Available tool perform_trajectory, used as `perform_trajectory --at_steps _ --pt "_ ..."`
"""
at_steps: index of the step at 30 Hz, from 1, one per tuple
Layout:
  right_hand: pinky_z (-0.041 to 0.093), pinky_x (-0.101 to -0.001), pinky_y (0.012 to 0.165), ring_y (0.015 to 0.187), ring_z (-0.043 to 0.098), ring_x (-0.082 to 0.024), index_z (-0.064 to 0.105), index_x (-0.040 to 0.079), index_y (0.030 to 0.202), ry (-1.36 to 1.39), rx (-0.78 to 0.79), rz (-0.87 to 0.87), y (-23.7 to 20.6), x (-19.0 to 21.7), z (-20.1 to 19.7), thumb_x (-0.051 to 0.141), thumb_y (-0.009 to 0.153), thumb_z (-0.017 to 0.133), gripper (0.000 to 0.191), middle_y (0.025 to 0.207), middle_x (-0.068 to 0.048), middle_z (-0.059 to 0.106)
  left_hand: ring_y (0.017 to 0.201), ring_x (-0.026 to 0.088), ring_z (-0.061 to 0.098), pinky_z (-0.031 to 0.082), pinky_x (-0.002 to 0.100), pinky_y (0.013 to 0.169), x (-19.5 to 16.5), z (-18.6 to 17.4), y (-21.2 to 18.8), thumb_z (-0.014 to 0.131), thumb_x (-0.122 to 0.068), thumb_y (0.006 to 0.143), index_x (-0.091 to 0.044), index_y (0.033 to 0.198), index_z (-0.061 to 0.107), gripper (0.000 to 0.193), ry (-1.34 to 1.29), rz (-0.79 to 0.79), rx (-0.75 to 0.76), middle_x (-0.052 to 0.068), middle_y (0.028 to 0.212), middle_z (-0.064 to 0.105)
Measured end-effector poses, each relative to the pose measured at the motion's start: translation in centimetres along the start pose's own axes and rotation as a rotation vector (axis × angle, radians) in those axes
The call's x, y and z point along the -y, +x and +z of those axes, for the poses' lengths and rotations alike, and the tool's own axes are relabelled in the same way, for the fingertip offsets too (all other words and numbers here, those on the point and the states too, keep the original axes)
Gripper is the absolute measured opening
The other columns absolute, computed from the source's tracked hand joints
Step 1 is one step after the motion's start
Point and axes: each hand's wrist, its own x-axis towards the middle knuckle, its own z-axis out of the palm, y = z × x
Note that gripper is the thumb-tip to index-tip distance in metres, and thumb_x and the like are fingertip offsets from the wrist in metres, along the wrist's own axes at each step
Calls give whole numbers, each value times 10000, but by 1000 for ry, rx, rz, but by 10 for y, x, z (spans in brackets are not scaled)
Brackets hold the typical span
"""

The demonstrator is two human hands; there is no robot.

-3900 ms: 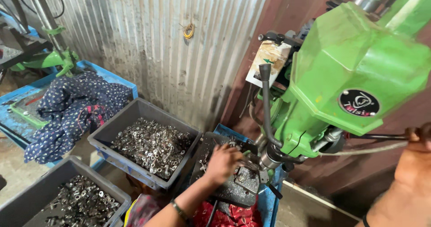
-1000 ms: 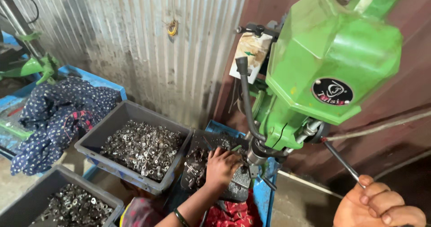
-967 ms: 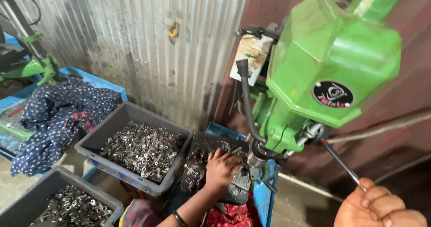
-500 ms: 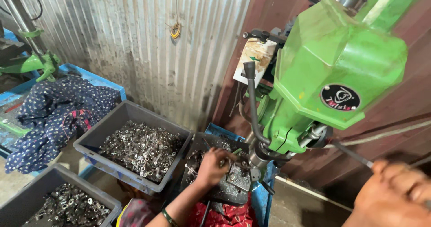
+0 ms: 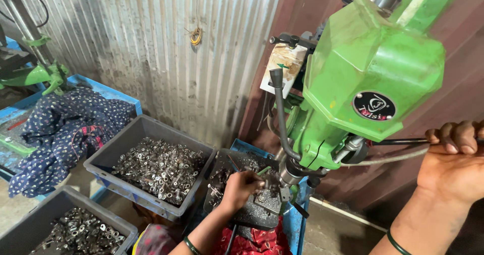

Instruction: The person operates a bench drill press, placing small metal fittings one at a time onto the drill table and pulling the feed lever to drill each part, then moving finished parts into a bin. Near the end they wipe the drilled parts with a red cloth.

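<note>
Fingers of your right hand (image 5: pixel 454 161) curled tight around the thin black feed lever (image 5: pixel 398 142); your left hand (image 5: pixel 241 188) pinched a small metal part (image 5: pixel 263 196) under the glossy green drill press (image 5: pixel 363 78).

Drill press (image 5: pixel 368 78): bright green cast head, tilted in the view, with a round black badge on its side.
Feed lever (image 5: pixel 398 142): thin dark rod jutting sideways from the drill press head, its end wrapped by fingers.
Workpiece (image 5: pixel 262 197): small metal part, seemingly pinched on the grey table directly beneath the drill press spindle; details blurred.
</note>
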Motion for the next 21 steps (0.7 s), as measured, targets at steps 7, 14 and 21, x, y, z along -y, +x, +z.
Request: perform_trajectory --at_steps 7,14,21 --pt "276 -223 708 657 286 -71 359 161 816 3 56 -17 3 -6 -10 246 1214 436 415 686 71 297 800 229 770 600 354 742 -11 21 -16 780 -201 849 -73 1000 803 199 421 263 -170 113 956 800" --pt "286 -222 722 679 298 -75 337 157 780 61 108 -6 7 -15 -42 213 1211 434 445 739 51 309 854 306 732 584 406 753 15 28 -29 728 -206 937 -72 1123 748 230 744 523 -89 121 981 755" --pt "313 -272 658 594 305 -91 323 191 740 -19 162 -155 -68 2 -39 273 1046 492 359 649 44 295 985 324 695 548 422 866 15 21 -12 709 -207 887 -105 1079 769 226 742 470 -78 92 1065 760"
